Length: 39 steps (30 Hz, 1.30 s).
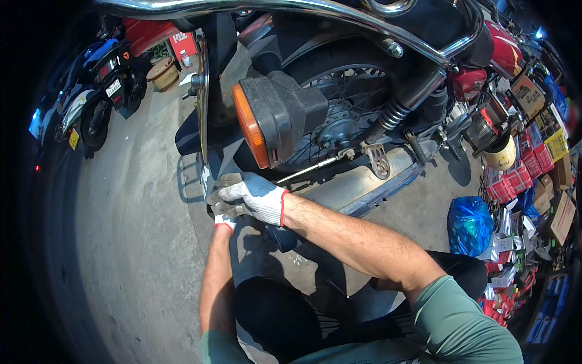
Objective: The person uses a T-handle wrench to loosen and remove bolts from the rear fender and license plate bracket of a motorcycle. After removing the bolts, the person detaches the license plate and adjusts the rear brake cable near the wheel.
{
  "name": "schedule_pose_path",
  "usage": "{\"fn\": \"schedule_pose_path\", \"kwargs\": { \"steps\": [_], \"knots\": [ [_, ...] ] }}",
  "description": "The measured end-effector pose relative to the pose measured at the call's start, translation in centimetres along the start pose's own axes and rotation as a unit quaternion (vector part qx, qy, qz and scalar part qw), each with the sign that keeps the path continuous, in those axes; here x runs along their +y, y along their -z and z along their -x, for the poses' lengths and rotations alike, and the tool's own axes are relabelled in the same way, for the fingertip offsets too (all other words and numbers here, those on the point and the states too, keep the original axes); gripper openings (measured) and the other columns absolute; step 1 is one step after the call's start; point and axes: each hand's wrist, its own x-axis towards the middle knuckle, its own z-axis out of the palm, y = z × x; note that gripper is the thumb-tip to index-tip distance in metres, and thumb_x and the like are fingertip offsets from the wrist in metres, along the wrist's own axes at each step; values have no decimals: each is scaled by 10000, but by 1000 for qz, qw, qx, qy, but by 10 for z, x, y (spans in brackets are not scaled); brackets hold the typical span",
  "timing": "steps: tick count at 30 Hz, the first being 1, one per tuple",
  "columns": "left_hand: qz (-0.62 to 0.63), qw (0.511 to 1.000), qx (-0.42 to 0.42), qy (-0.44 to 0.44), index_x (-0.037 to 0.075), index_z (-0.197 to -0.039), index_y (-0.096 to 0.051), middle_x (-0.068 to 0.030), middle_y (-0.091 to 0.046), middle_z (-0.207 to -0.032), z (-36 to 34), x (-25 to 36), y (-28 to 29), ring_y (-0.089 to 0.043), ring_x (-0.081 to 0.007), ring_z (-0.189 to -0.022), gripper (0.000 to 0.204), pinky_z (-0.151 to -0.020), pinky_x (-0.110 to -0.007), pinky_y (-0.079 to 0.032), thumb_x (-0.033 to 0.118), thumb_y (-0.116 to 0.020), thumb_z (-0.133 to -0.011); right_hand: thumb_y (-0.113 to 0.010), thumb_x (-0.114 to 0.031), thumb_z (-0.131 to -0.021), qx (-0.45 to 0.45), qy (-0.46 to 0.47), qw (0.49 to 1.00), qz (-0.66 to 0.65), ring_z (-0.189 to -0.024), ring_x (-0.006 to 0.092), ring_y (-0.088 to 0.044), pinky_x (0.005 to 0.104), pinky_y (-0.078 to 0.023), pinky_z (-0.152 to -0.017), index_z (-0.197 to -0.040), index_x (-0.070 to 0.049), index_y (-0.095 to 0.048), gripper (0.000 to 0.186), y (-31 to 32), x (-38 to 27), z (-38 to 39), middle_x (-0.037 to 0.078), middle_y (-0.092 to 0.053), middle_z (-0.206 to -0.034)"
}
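My right hand [257, 193], in a white knit glove with a grey palm and red cuff, reaches across to the left with its fingers curled together. Just below it my left hand [227, 217], gloved alike, is closed and partly hidden behind the right one. Both meet at the lower end of a motorcycle's rear plate [205, 124], seen nearly edge-on, beside the dark mudguard. What the fingers grip is hidden. Above them juts a black turn signal [282, 115] with an orange lens [249, 125].
Behind the signal are the spoked rear wheel [339, 109], a shock absorber [403, 106] and a long silver exhaust [357, 182]. A chrome rail [315, 9] arches overhead. Parked motorcycles [100, 91] and a plant pot [163, 74] stand left; a blue bag [470, 225] and boxes [509, 182] lie right.
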Motion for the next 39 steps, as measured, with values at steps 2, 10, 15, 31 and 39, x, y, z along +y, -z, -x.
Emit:
{"fn": "schedule_pose_path", "kwargs": {
  "steps": [2,10,15,31,39],
  "knots": [
    [12,998,26,61,92,-1364,-456,-96,-525,-1320,2,6,-2,-531,-199,-1180,405,-956,-341,-480,243,-436,-989,-560,-153,-937,-8,0,1000,4,-981,179,-640,302,-533,-830,-1412,60,-343,564,3,0,-2,179,-620,-1168],
    [-238,960,13,-144,31,-1210,-571,-82,-629,-1121,33,23,-13,-631,-160,-980,325,-806,-284,-546,220,-393,-1014,-547,-158,-935,-21,11,997,70,-968,162,-638,274,-515,-862,-1443,81,-279,622,9,2,2,185,-630,-1169],
    [-269,951,106,107,34,-931,-615,-58,-600,-698,45,82,-66,-565,-179,-511,380,-465,-315,-487,346,-411,-1004,-552,-167,-913,22,214,872,440,-983,278,-657,359,-513,-855,-1282,34,-548,420,31,6,-6,194,-666,-1118],
    [-596,726,175,-294,43,-1145,-643,-206,-678,-884,54,42,-27,-662,-382,-824,315,-733,-434,-524,103,-447,-907,-569,-172,-820,124,-82,585,797,-994,333,-672,412,-544,-832,-994,-82,-736,257,86,17,-31,181,-686,-1059],
    [-619,681,-25,-392,96,-1089,-659,-150,-643,-1187,70,74,-44,-638,-330,-1031,267,-881,-386,-517,186,-616,-840,-558,-171,-846,118,-76,566,813,-969,351,-673,428,-541,-824,-981,-59,-723,241,88,18,-30,192,-695,-1010]
  ]
}}
